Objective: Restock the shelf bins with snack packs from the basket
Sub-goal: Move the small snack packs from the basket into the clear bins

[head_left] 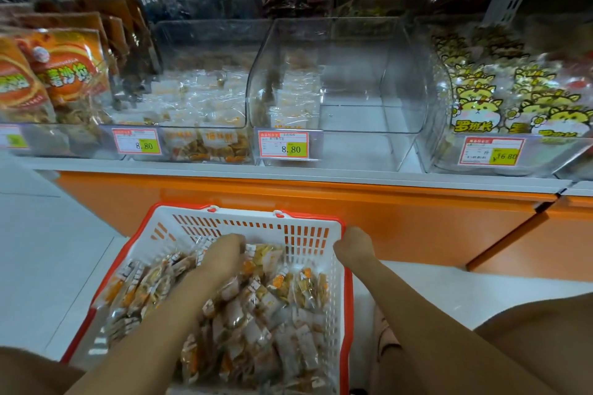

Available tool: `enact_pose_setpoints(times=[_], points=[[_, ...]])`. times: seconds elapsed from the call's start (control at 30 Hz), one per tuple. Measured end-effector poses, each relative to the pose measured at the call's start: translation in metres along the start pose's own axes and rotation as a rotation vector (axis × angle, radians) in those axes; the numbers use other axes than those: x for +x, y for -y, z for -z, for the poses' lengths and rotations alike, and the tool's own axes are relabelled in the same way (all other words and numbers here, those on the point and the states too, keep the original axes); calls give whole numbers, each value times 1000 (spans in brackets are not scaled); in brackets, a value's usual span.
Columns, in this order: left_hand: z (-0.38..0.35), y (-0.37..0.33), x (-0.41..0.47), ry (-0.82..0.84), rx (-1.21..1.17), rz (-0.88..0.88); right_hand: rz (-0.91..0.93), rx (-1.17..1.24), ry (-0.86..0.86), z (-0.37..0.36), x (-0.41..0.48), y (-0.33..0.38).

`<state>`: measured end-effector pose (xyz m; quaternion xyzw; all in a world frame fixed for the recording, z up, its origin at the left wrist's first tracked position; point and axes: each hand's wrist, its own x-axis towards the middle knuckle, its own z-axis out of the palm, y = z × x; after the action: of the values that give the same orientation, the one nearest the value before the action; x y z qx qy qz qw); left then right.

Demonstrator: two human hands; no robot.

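You crouch at the snack shelf with the basket (308, 234) on the floor in front of you, snack packs (256, 314) heaped close to its red rim. Your left hand (224, 255) is down among the packs at the basket's far side. Its fingers are sunk in the wrappers, so it cannot be told whether they have closed on anything. Your right hand (354, 247) holds the basket's far right corner, fingers curled over the rim, apparently to steady it.

Straight beyond the basket, the middle bin (353, 115) is almost bare, with only what looks like a thin stack of packs by its left wall. Beyond the basket to the left, the left bin (208, 42) holds similar small packs to about half its height. Beyond it to the right, the cat-print bags (478, 112) fill their bin well.

With the basket this full and the middle bin this bare, the restocking looks to be in its early stage. Nearly all the carrying from basket to shelf appears to remain.
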<state>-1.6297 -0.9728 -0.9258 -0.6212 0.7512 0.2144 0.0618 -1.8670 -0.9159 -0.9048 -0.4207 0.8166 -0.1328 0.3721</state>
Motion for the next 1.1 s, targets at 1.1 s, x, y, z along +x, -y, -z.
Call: enact_pose_setpoints(times=[1.1], points=[[253, -146, 16, -291, 418, -501, 670, -388, -370, 233, -48, 147]])
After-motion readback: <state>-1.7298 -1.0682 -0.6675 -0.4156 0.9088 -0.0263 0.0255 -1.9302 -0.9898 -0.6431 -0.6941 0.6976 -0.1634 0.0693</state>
